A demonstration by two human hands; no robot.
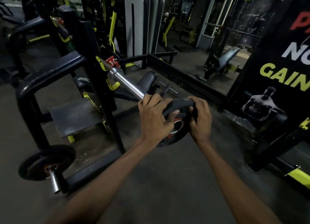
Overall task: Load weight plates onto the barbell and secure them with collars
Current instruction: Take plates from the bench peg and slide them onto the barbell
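While both hands [177, 116] grip it, plate [179, 104] (black) meets sleeve [127, 84].

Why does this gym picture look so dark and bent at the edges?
Head view: dim room, so the machines behind sink into shadow; glare brightens only the barbell sleeve. The wide lens bows the frame uprights and the banner. Both hands gripping the plate look slightly soft.

Black plate [174, 106] w/ red hub ring; chrome barbell sleeve [125, 82]; red collar [113, 63]; black rack [99, 82] w/ yellow-green hooks.
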